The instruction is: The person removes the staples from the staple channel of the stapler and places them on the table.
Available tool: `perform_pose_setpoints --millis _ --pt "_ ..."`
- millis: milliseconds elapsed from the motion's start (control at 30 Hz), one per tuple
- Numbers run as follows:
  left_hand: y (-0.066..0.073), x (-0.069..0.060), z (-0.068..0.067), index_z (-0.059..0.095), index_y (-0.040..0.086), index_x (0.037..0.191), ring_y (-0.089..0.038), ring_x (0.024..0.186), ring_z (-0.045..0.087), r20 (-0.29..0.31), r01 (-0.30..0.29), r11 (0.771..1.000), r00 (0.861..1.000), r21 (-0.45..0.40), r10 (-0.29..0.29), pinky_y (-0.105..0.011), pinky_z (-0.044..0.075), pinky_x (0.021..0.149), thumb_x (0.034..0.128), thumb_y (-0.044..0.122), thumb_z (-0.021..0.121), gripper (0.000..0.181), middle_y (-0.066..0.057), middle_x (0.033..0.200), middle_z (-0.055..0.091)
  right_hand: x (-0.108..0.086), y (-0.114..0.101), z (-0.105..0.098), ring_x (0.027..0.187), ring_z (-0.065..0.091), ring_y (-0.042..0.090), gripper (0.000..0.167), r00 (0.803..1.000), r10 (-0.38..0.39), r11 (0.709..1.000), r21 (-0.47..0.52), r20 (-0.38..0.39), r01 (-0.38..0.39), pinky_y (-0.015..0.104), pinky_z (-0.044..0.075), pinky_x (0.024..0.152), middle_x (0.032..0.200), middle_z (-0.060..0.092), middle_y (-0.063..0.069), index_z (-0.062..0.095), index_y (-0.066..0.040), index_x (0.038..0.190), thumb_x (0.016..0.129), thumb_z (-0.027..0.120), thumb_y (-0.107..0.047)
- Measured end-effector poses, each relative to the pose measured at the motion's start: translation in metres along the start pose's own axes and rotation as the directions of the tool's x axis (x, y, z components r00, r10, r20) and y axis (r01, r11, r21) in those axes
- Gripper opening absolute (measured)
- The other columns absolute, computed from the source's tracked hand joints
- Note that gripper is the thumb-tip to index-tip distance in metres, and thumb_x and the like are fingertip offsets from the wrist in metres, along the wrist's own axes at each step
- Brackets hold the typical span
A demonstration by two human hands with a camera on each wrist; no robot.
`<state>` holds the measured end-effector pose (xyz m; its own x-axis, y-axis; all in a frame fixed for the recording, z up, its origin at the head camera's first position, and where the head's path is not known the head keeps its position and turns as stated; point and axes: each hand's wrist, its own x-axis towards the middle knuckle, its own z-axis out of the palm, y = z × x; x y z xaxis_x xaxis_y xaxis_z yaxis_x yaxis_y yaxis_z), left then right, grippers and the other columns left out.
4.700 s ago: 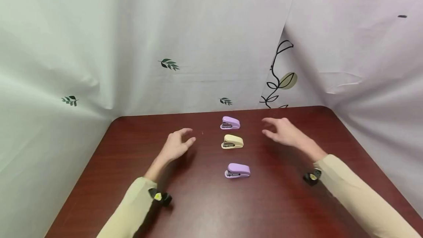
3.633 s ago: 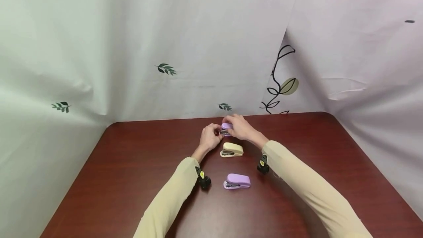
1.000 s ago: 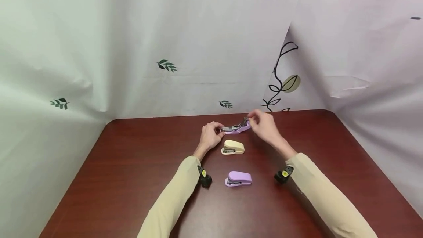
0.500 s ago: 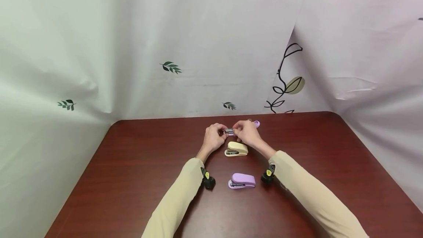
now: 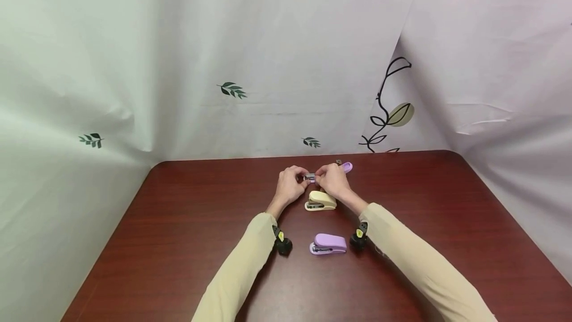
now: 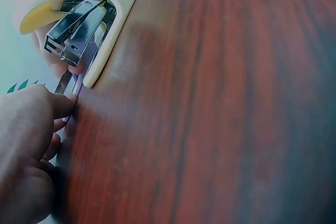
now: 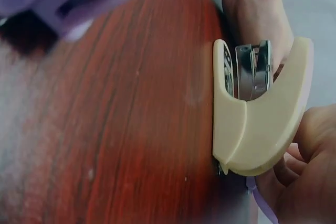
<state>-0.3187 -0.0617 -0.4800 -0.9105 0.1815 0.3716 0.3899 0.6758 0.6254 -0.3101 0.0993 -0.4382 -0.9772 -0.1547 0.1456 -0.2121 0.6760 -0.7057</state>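
At the far side of the table, the farthest purple stapler lies opened out, its top folded back to the right. My left hand pinches its left end beside the silver magazine. From the other side, my right hand has thumb and fingers pinched at the magazine and covers the stapler's middle. Whether a loose piece sits between those fingertips is hidden. Just nearer stands a cream-yellow stapler, which blocks much of the work in the left wrist view and the right wrist view.
A second purple stapler, closed, stands nearer on the dark red-brown table. A white curtain with leaf prints hangs just behind the table's far edge and along both sides.
Both hands came in from the sides to the far purple stapler. Its top swung open to the right; then my right hand went back left to the magazine. Little moved in the last half second.
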Motion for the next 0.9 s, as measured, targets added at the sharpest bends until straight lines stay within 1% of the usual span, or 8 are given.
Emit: perform_pose_setpoints --millis 67,167,233,300,433,600,800,900 --pt "0.0 0.0 0.0 0.075 0.009 0.096 -0.02 0.082 0.056 -0.003 -0.006 1.0 1.0 -0.001 0.006 -0.036 0.044 0.077 0.0836 0.009 0.078 0.013 -0.003 0.093 0.066 0.0 -0.002 0.001 0.051 0.061 0.01 0.01 1.0 0.005 1.0 0.002 -0.008 -0.005 0.025 0.048 0.058 0.067 0.069 0.006 0.074 0.005 0.09 0.086 0.066 0.0" --pt "0.0 0.001 0.0 0.076 0.009 0.096 -0.021 0.084 0.056 -0.004 -0.006 1.0 1.0 -0.001 0.006 -0.037 0.045 0.078 0.0835 0.009 0.078 0.012 -0.003 0.093 0.067 0.001 -0.005 0.002 0.049 0.059 0.009 0.011 0.998 0.065 0.994 0.091 0.012 -0.066 0.022 0.048 0.053 0.067 0.069 0.007 0.074 0.006 0.089 0.087 0.065 0.0" --pt "0.0 0.001 0.0 0.076 0.009 0.096 -0.021 0.084 0.057 -0.003 -0.002 1.0 1.0 -0.002 0.002 -0.036 0.045 0.079 0.0833 0.009 0.078 0.013 -0.003 0.094 0.067 0.002 -0.008 0.002 0.047 0.058 0.007 0.012 0.99 0.136 0.974 0.18 0.034 -0.14 0.019 0.046 0.048 0.067 0.069 0.007 0.073 0.008 0.09 0.088 0.066 -0.001" --pt "0.0 0.001 0.0 0.076 0.008 0.097 -0.021 0.085 0.057 -0.003 -0.002 1.0 1.0 -0.004 0.002 -0.037 0.045 0.079 0.0831 0.008 0.077 0.014 -0.003 0.095 0.068 0.002 -0.011 0.002 0.046 0.056 0.007 0.013 0.977 0.207 0.939 0.267 0.057 -0.215 0.018 0.045 0.044 0.066 0.069 0.007 0.071 0.01 0.092 0.089 0.066 -0.001" --pt "0.0 0.001 -0.001 0.076 0.008 0.098 -0.021 0.086 0.058 0.005 -0.003 1.0 1.0 0.003 0.003 -0.037 0.045 0.08 0.083 0.008 0.076 0.015 -0.004 0.097 0.069 0.002 -0.014 0.001 0.046 0.055 0.006 0.014 0.952 0.295 0.89 0.339 0.081 -0.304 0.018 0.044 0.042 0.065 0.068 0.007 0.071 0.011 0.094 0.09 0.067 -0.002" --pt "0.001 0.0 -0.001 0.076 0.009 0.099 -0.021 0.087 0.057 0.017 -0.004 1.0 1.0 0.013 0.004 -0.037 0.045 0.081 0.0837 0.008 0.076 0.015 -0.004 0.099 0.069 0.002 -0.013 0.004 0.046 0.055 0.007 0.012 0.944 0.322 0.878 0.349 0.076 -0.328 0.018 0.044 0.042 0.065 0.068 0.007 0.071 0.01 0.093 0.089 0.067 -0.001" --pt "0.0 0.0 -0.001 0.075 0.009 0.099 -0.022 0.089 0.058 0.018 0.013 1.0 1.0 0.008 -0.013 -0.038 0.045 0.082 0.0844 0.008 0.076 0.015 -0.004 0.101 0.069 0.003 -0.013 0.007 0.046 0.055 0.007 0.011 0.948 0.313 0.881 0.354 0.059 -0.313 0.019 0.044 0.042 0.066 0.068 0.008 0.071 0.009 0.091 0.088 0.065 0.0" --pt "-0.001 0.0 0.002 0.075 0.008 0.098 -0.022 0.088 0.058 0.013 -0.006 1.0 1.0 0.004 0.006 -0.039 0.045 0.082 0.0839 0.008 0.076 0.015 -0.004 0.1 0.069 0.003 -0.013 0.007 0.046 0.054 0.006 0.01 0.946 0.319 0.883 0.348 0.048 -0.316 0.019 0.043 0.042 0.067 0.069 0.009 0.07 0.008 0.091 0.089 0.064 0.0"
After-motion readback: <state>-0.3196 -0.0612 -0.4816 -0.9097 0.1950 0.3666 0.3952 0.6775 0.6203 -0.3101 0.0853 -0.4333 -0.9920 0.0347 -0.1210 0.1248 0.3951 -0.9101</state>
